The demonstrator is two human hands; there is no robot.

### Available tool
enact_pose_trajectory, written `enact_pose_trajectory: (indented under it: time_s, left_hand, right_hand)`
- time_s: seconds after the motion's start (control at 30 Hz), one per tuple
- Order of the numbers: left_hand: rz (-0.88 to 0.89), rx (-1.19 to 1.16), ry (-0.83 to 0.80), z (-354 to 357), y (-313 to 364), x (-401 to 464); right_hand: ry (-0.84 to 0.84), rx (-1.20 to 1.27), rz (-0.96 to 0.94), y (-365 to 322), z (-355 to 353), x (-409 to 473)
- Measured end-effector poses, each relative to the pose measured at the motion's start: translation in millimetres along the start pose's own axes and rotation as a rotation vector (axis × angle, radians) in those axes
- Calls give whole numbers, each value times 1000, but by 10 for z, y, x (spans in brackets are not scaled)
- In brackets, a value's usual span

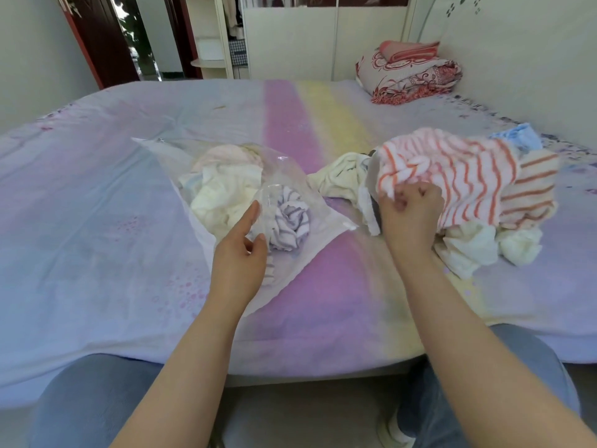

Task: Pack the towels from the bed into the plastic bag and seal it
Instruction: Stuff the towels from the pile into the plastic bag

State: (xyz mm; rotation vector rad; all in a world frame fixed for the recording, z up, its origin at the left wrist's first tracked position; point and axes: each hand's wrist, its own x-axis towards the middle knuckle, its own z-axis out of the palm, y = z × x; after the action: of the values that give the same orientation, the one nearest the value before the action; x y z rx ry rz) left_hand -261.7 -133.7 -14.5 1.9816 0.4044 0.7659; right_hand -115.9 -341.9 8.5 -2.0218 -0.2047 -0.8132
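A clear plastic bag [174, 156] lies on the bed at centre left, holding several towels: cream ones, a pale pink one and a purple-striped towel [289, 223] near its mouth. My left hand [240, 253] holds the bag's open edge, index finger stretched out. My right hand [410, 210] is closed on an orange-and-white striped towel [452, 169], lifted a little above a pile of towels [478, 247] to the right. That pile has cream towels, an orange-striped one and a light blue one [517, 135] behind.
The bed [97, 205] has a pastel purple, pink and yellow sheet. Folded red-patterned bedding [410, 74] sits at the far right corner by the wall. A wardrobe and a doorway stand beyond the bed. My knees in jeans are at the bed's near edge.
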Motion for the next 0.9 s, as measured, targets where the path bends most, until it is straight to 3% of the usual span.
enact_pose_trajectory:
  time_s: [0.23, 0.33, 0.4, 0.47, 0.57, 0.77, 0.9]
  left_hand:
    - [4, -5, 53, -6, -10, -70]
    - [12, 19, 50, -39, -29, -81]
    - [5, 29, 40, -69, -46, -81]
    - [-3, 37, 33, -90, -59, -78]
    - [6, 57, 15, -99, -40, -77]
    - [64, 80, 24, -221, 49, -57]
    - [37, 37, 48, -355, 54, 30]
  right_hand:
    - [-196, 221, -311, -585, -253, -1003]
    - [-359, 9, -133, -397, -83, -879]
    - [-639, -116, 72, -171, 55, -851]
    - [-852, -273, 154, 39, 170, -977]
    - [-765, -344, 73, 268, 253, -1130]
    - [-653, -22, 124, 345, 125, -1083]
    - [-690, 58, 107, 208, -10, -1501]
